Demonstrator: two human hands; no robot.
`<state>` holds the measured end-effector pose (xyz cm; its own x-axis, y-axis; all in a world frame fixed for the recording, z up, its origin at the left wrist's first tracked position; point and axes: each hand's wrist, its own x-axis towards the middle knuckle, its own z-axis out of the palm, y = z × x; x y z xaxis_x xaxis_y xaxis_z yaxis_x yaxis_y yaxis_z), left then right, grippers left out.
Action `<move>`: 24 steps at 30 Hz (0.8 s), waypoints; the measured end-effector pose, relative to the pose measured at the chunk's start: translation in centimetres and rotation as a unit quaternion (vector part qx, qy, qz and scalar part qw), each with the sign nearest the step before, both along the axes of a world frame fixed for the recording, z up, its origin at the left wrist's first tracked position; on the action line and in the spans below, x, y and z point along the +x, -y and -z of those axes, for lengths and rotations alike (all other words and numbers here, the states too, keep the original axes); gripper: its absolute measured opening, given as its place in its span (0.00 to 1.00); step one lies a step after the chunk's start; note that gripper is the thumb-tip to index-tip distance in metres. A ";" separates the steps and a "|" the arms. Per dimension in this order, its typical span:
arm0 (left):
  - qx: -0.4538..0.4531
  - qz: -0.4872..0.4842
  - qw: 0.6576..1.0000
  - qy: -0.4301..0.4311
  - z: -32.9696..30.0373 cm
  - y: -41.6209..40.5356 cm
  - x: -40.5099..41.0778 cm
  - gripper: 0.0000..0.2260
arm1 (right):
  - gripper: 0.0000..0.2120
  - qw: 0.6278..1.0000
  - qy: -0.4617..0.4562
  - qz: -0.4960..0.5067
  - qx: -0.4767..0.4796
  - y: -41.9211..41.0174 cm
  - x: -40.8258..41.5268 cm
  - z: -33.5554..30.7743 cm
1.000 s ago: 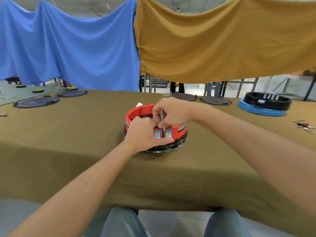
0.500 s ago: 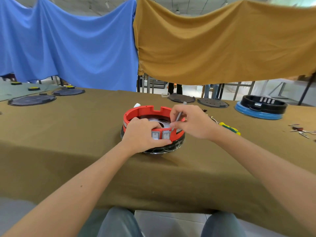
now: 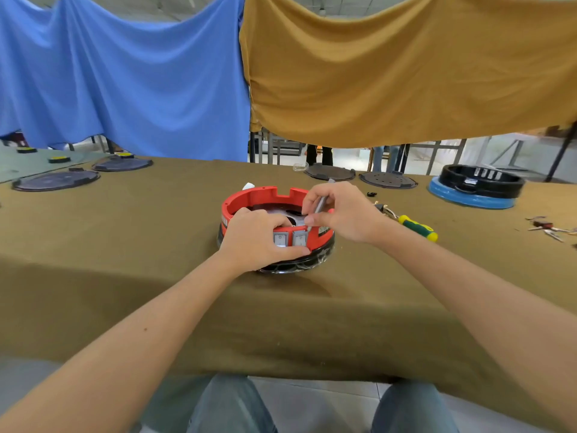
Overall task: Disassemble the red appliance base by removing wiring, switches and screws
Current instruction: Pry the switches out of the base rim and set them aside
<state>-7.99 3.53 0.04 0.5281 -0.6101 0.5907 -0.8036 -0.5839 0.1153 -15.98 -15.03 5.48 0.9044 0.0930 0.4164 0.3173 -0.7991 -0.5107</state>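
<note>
The left hand [image 3: 256, 237] grips the near wall of the red appliance base [image 3: 249, 198] at worktop [image 3: 125, 245] centre, thumb under the two grey rocker switches [image 3: 289, 239]. The right hand [image 3: 340, 214], pinching a thin metal tool [image 3: 320, 205], has shifted from above the switches to 3 o'clock, its tip now angled behind them. Judgement: switch prying is underway, both still seated. A green-yellow screwdriver [image 3: 416, 228] lies at 3 o'clock beyond.
</note>
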 end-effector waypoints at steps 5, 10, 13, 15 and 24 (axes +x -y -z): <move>-0.003 -0.005 1.000 0.005 0.1 0.0 0.1 0.30 | 0.09 1.000 -0.026 -0.003 -0.005 -0.4 0.1 -0.5; 0.006 -0.005 1.000 -0.001 -0.1 0.0 0.0 0.30 | 0.04 0.994 -0.103 -0.026 -0.025 -0.4 0.7 -2.4; 0.016 -0.009 1.000 -0.003 -0.2 0.0 -0.1 0.30 | 0.05 0.994 -0.104 -0.026 -0.025 -0.3 0.8 -2.4; 0.007 -0.009 1.000 0.001 -0.1 0.0 -0.1 0.29 | 0.06 0.997 -0.077 -0.013 -0.024 -0.2 0.6 -1.7; -0.002 -0.008 1.000 0.011 -0.1 0.1 -0.2 0.28 | 0.10 0.999 0.005 0.034 -0.018 -0.9 -0.3 0.5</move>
<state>-8.22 3.38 0.14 0.5242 -0.5988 0.6055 -0.7966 -0.5962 0.1000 -16.23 -14.09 5.00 0.9050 0.0461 0.4229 0.2660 -0.8372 -0.4779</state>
